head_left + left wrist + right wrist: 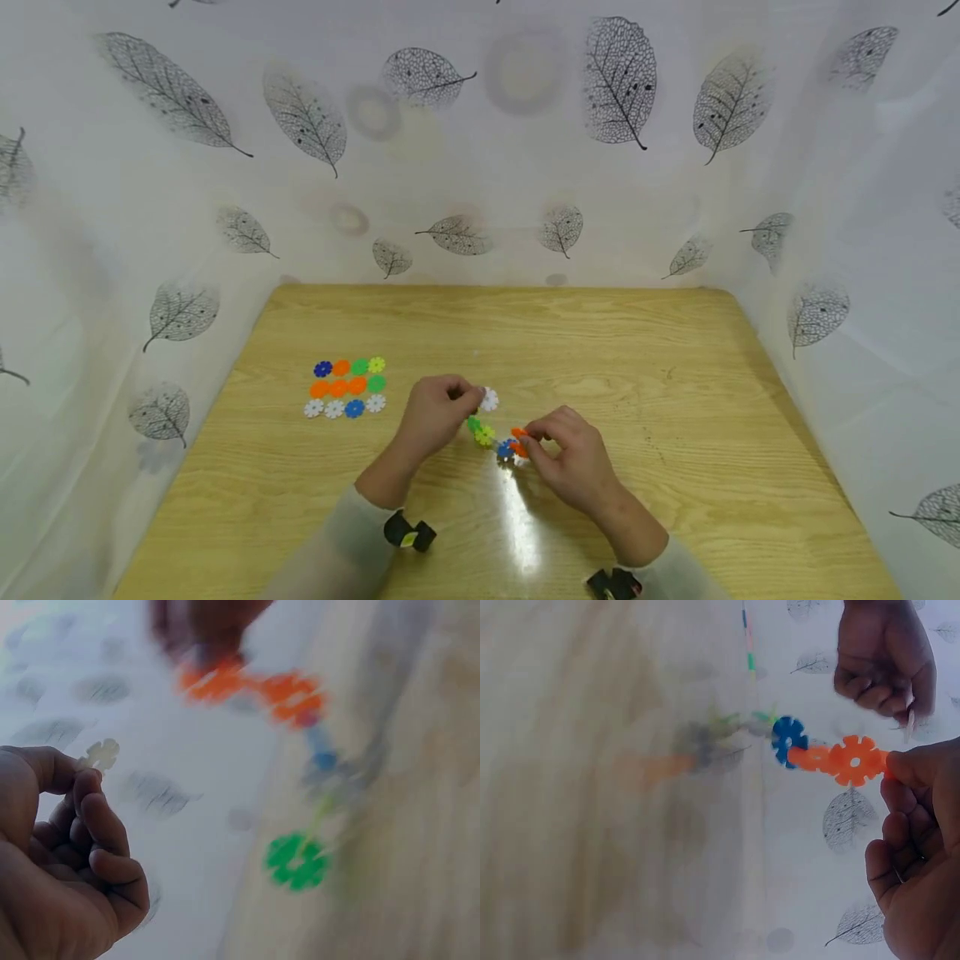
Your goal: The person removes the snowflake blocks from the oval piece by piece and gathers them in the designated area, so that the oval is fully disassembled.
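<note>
In the head view my left hand (438, 412) pinches a white flower-shaped disc (490, 400) between thumb and forefinger. The left wrist view shows this disc (103, 754) upright at the fingertips. My right hand (573, 458) pinches the orange end of a chain of slotted-together discs. Along the chain come orange discs (855, 761), a blue disc (788, 741), a pale one, a yellow-green disc (484, 436) and a green disc (298, 861) at the far end. The white disc is apart from the orange end; the chain hangs between the hands, close over the table.
On the left of the wooden table (637, 350), loose flower discs lie flat in three rows: a mixed-colour row (360, 367), a row mostly orange (339, 388) and a row mostly white (333, 409). A leaf-print cloth (510, 183) surrounds the table's back and sides.
</note>
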`<state>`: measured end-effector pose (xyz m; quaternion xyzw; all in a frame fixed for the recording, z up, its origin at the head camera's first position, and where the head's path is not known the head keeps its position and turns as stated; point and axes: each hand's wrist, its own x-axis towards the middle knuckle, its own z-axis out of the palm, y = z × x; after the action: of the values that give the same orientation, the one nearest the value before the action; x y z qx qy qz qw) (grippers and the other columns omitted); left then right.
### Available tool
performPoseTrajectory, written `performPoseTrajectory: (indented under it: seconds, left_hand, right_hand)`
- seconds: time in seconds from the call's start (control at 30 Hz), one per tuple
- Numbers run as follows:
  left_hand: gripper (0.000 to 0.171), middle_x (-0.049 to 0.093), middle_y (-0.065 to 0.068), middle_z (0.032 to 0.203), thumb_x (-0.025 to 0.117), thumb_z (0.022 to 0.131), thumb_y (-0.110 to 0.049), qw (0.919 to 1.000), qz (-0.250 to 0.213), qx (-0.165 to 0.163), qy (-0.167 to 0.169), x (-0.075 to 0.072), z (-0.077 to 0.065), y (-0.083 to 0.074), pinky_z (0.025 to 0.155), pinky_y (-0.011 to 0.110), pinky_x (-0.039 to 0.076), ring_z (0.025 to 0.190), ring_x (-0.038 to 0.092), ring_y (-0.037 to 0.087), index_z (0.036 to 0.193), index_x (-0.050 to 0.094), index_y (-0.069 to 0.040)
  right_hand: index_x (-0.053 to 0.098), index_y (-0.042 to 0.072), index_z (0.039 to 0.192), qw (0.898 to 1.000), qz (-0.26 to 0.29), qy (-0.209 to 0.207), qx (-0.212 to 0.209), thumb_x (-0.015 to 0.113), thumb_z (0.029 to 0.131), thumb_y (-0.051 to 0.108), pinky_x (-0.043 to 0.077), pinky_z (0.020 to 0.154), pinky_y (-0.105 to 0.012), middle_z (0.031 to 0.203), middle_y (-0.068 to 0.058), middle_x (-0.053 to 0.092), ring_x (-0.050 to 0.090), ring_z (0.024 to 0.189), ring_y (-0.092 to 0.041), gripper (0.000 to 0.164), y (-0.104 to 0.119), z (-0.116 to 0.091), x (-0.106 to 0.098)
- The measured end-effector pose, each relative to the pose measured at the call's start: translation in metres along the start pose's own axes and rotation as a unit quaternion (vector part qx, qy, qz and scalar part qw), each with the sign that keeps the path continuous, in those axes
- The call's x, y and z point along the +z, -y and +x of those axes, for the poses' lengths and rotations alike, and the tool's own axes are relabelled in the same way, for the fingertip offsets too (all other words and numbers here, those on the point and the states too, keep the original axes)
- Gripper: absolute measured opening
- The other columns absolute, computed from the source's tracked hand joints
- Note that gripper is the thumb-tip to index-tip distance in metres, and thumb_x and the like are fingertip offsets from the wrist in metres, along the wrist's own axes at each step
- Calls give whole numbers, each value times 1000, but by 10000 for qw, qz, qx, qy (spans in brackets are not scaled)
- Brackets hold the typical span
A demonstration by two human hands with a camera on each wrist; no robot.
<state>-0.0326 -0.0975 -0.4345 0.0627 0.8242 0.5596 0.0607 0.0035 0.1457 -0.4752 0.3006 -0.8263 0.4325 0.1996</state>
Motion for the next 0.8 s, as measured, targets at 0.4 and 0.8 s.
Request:
performPoseTrajectory:
  seconds: [0.4,0.8]
  left_hand:
    - [34,72,9,91,69,100,-44,9985,31,-463,-277,-50,1,20,69,37,50,91,63,42,96,78,-11]
    - [30,75,7,97,72,99,-40,9911,485,-1050,-653,-74,-18,67,72,35,54,89,69,27,108,78,-12]
  right_hand:
    - [77,13,88,9996,-42,-129,245,81,89,13,53,64,-39,87,7,74,64,80,-13,4,-6,-4,-7]
    - [77,12,89,9991,120,-150,381,78,93,18,53,64,-38,87,8,73,63,80,-12,8,-6,-7,-4]
